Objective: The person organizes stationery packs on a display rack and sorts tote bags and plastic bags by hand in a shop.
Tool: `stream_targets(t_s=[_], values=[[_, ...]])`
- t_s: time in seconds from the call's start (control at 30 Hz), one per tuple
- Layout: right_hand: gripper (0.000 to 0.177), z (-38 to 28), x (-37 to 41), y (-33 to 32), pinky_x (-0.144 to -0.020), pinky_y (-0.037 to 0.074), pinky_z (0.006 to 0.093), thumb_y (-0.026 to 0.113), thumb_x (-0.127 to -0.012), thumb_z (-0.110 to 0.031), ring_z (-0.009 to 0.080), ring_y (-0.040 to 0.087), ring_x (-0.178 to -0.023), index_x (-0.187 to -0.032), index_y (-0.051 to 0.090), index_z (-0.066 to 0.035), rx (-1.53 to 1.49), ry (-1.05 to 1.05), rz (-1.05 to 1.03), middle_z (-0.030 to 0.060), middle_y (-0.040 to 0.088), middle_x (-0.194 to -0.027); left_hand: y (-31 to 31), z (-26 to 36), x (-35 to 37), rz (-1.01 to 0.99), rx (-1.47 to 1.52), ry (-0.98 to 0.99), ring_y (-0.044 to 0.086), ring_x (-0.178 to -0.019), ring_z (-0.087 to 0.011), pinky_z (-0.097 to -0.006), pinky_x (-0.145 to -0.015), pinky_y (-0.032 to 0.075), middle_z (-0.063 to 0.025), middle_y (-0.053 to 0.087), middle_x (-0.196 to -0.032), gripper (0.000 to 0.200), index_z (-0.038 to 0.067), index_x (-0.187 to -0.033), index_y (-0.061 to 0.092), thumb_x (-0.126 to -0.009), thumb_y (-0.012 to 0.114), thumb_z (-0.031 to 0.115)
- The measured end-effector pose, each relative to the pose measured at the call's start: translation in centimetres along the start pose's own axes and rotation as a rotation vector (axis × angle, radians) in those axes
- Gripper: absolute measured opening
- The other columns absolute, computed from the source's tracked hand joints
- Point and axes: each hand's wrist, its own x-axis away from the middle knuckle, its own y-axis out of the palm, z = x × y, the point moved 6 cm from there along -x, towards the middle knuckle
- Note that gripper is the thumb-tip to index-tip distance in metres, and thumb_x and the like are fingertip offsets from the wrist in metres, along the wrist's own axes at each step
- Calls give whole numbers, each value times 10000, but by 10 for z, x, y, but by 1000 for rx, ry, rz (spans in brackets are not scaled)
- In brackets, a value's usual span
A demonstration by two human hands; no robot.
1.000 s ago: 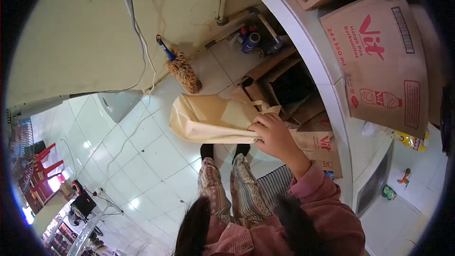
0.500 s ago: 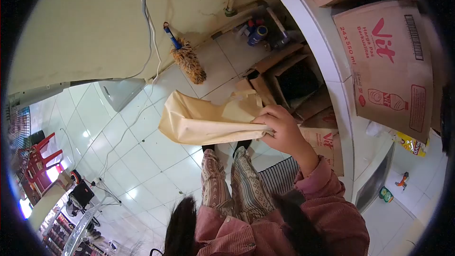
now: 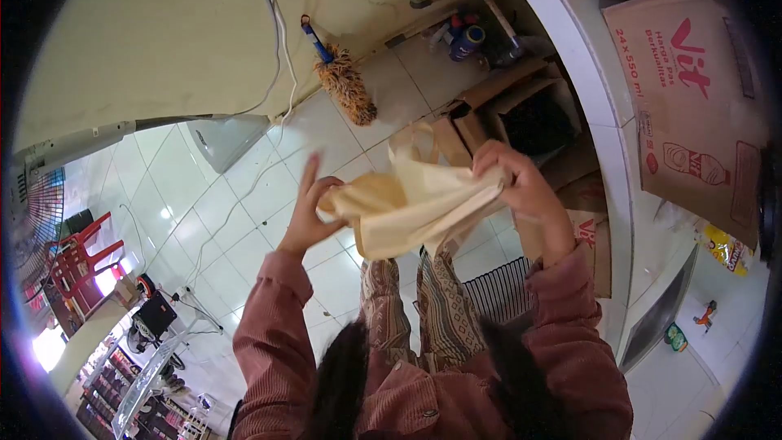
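A cream-coloured cloth bag [image 3: 423,208] with loop handles hangs in front of my legs, held up between both hands. My left hand [image 3: 311,210] pinches its left edge between thumb and fingers, with the index finger raised and slightly blurred. On the other side, my right hand [image 3: 521,187] is closed on the bag's right end, the fingers curled over the fabric. The bag is creased and partly folded, and what is inside it cannot be seen.
A feather-like duster [image 3: 346,85] hangs by the wall. Open cardboard boxes [image 3: 481,126] stand on the floor at the right, beside a white ledge [image 3: 599,98] with a Vit carton [image 3: 680,106]. A red chair [image 3: 81,261] is at the far left.
My left hand has come into view and taken hold of the bag's left side. The bag has shifted right and down and changed shape. My right hand has moved right with it; the view has shifted.
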Motion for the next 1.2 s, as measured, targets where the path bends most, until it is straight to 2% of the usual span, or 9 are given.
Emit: stream_targets(t_s=[0.13, 0.27, 0.37, 0.47, 0.53, 0.73, 1.0, 1.13, 1.2], values=[[527, 47, 12, -55, -815, 477, 298, 641, -688, 2, 159, 578, -941, -1192, 514, -87, -53, 389, 239, 58, 583, -1072, 17, -58, -37, -51, 785, -458, 583, -857, -103, -302, -805, 486, -18, 625, -895, 198, 66, -997, 513, -844, 636, 99], [542, 115, 33, -68, -817, 486, 336, 695, -761, -112, 200, 582, -990, -1262, 489, -95, -391, 591, 294, 113, 597, -1102, 16, -56, -56, 0, 1020, -589, 608, -824, -128, -276, -664, 496, -86, 626, -946, 428, 65, -1259, 467, -873, 634, 148], [610, 142, 51, -24, -853, 467, 345, 736, -761, -154, 204, 569, -1047, -1304, 466, -88, -739, 792, 206, 113, 617, -1087, 10, -86, -38, -148, -29, -372, 601, -979, -186, -316, -761, 516, -104, 594, -1123, 636, 79, -1408, 318, -865, 639, 158], [553, 233, 67, 26, -882, 456, 329, 733, -759, -131, 204, 563, -1074, -1264, 518, -65, -558, 857, -53, 101, 615, -1109, 77, -141, 35, -252, 1345, -891, 548, -1107, -223, -352, -861, 500, -91, 524, -1260, 731, 73, -1436, 245, -837, 657, 151], [526, 249, 70, 33, -887, 449, 320, 710, -758, -96, 214, 569, -1064, -1246, 523, -41, -615, 912, 105, 103, 615, -1114, 76, -99, 50, -485, 930, -928, 512, -1157, -229, -367, -907, 483, -92, 466, -1325, 785, 66, -1437, 240, -798, 686, 158], [575, 210, 51, 39, -885, 447, 369, 682, -769, -145, 308, 572, -1059, -1260, 443, 32, 83, 498, 467, 214, 588, -1127, 81, -63, 19, 97, -115, -628, 640, -757, -386, -442, -621, 502, -265, 626, -910, 654, 25, -1366, 279, -778, 567, 38], [1077, 66, 13, 102, -995, 374, 367, 791, -737, -211, 255, 420, -1221, -1455, 7, -39, -490, -44, 324, 159, 362, -1353, 133, 108, -15, 14, 470, -174, 424, -1212, -380, -395, -1001, 348, -248, 429, -1297, 785, 7, -1408, 234, -686, 541, -19], [752, 82, 22, 73, -969, 406, 344, 710, -783, -76, 194, 507, -1146, -1398, 278, -27, -587, 187, 390, 99, 525, -1228, 120, 70, -8, -157, 377, -247, 381, -1265, -348, -409, -1047, 310, -232, 332, -1392, 793, 7, -1395, 263, -686, 618, 0], [636, 98, 29, 61, -948, 428, 338, 659, -794, -30, 178, 538, -1106, -1353, 357, -22, -730, 167, 419, 89, 555, -1196, 74, 81, -28, 232, -120, -141, 455, -1199, -284, -380, -993, 380, -177, 437, -1326, 822, -2, -1398, 262, -702, 697, 57]])
